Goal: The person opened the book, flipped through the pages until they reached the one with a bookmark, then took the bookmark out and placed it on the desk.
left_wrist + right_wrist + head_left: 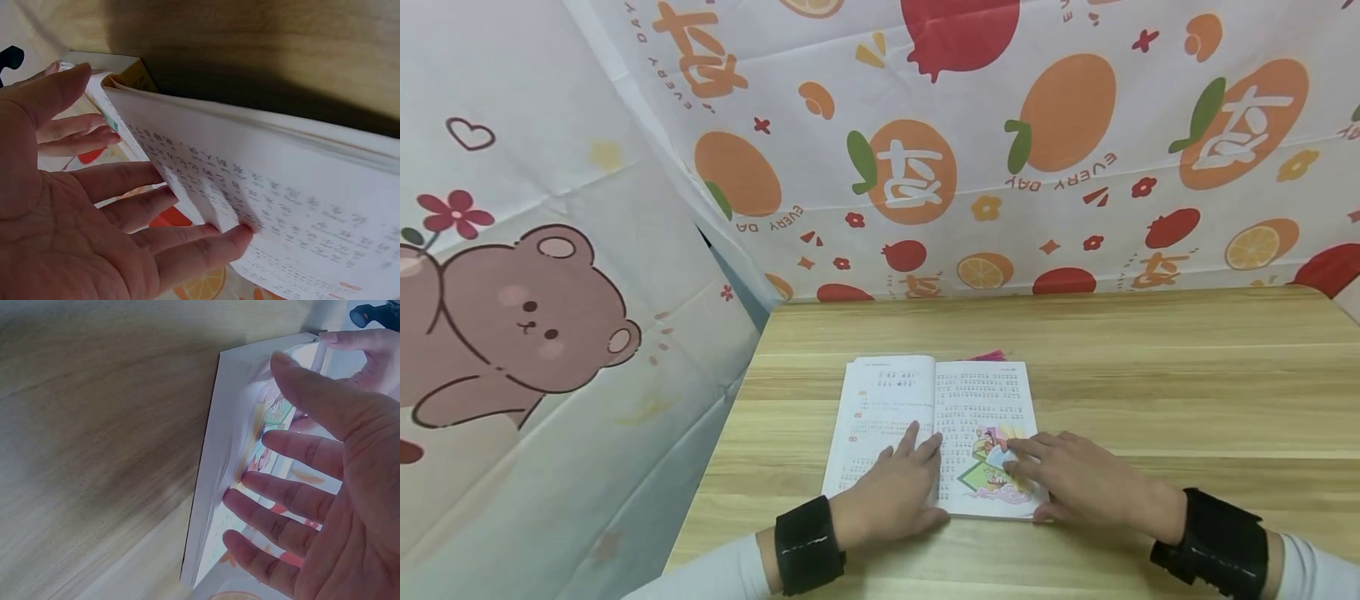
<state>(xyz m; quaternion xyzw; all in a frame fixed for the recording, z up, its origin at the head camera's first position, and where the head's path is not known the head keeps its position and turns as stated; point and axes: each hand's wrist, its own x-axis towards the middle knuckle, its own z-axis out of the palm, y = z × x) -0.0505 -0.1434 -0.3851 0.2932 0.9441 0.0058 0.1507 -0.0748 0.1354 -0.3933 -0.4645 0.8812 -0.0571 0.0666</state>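
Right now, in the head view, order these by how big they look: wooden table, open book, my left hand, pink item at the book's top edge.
Largest to smallest:
1. Wooden table
2. Open book
3. Left hand
4. Pink item

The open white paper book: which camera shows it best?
The head view: it shows both pages of that open white paper book from above. The left wrist view gives mainly the left page, steeply slanted; the right wrist view, the book's edge and a colourful illustration, partly behind fingers.
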